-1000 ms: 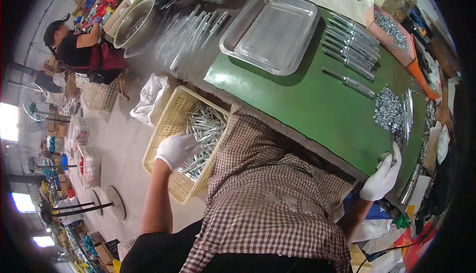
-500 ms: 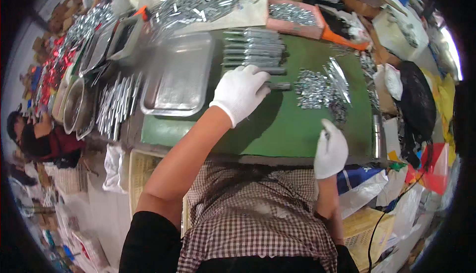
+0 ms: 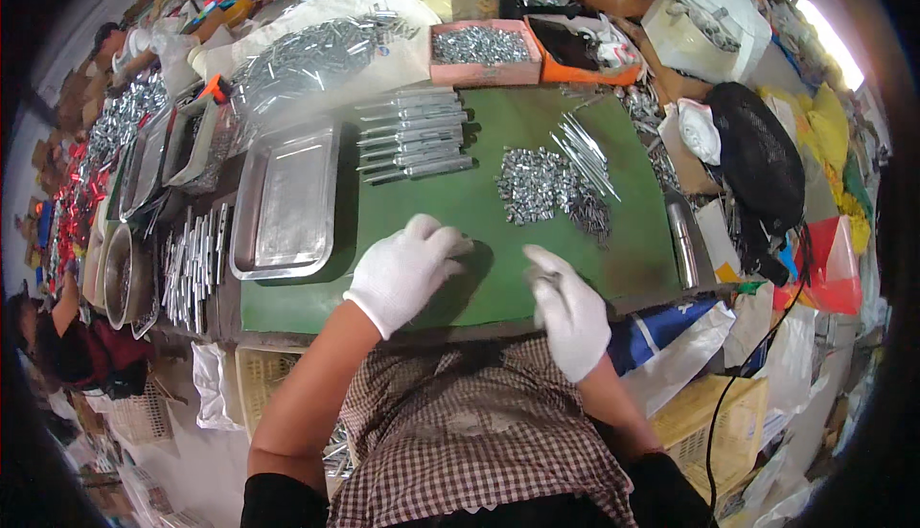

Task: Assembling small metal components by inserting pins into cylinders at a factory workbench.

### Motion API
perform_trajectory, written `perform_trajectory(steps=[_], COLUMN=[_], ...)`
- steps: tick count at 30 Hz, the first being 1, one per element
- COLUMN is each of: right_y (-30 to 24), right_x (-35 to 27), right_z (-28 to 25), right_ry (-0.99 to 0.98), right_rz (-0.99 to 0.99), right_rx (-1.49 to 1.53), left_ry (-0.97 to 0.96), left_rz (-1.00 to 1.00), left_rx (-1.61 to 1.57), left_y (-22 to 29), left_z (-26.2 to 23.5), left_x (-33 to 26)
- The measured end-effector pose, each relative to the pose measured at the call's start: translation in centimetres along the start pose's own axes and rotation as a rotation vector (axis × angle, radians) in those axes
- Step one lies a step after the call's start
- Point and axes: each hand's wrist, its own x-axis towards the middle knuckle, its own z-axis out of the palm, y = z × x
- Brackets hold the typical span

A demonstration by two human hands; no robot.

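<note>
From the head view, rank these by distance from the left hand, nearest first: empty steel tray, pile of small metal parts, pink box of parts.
From the left hand:
1. Empty steel tray, just left.
2. Pile of small metal parts, right, mid-mat.
3. Pink box of parts, far edge.

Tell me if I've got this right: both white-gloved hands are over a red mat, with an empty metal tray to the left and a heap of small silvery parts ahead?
Not quite: the mat is green, as the head view shows. The rest holds: left hand, right hand, empty metal tray, heap of small silvery parts.

My white-gloved left hand (image 3: pixel 404 271) hovers palm down with fingers loosely curled, while my gloved right hand (image 3: pixel 569 310) points its fingers forward.
</note>
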Motion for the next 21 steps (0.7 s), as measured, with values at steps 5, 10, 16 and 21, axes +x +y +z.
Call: perform_trajectory(steps=[5,10,16,21], right_y=[-2.2,-1.3,-0.3,-0.4], right_x=[1.8,1.9,1.7,1.7], right_z=[0.4,0.3,0.4,0.6], right_ry=[-0.203,-0.161,-0.169,-0.146], right_rz=[0.391,0.198,0.156,0.115], right_rx=[0.24,0.082,-0.015,0.011], left_ry=[-0.087,0.054,0.061,0.089], left_rz=[0.189,0.251,0.144,0.091], left_rx=[0.186,0.015,-0.134,-0.153], left_y=[3.3,2.1,2.7,2.8], left_z=[-0.4,-0.1,0.2,0.5], left_x=[-0.5,-1.7,-2.5,-2.6])
